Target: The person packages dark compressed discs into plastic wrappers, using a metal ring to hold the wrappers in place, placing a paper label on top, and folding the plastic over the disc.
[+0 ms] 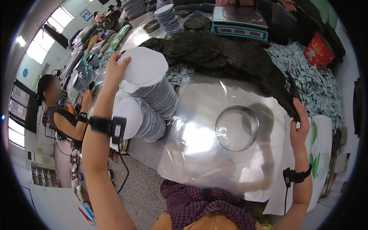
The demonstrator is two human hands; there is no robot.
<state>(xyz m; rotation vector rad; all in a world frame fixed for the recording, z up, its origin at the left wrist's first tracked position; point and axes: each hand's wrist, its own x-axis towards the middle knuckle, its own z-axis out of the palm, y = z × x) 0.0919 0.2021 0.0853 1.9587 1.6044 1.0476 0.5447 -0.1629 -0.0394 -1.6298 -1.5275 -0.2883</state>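
Note:
My left hand pinches the rim of a white scallop-edged disc on top of a tall stack of such discs. A second, shorter stack of white discs stands nearer me beside it. At the right, my right hand has thumb and fingers around the end of dark, rough dried sheets, which look like round seaweed cakes piled in a long curve. Between my hands, clear plastic film covers a shiny work surface. A transparent ring rests there, with nothing seen inside it.
Beyond the dark pile stands a blue digital scale. Many small silvery sachets are heaped at the right, with a red box among them. Another disc stack rises at the back. A co-worker works at the left.

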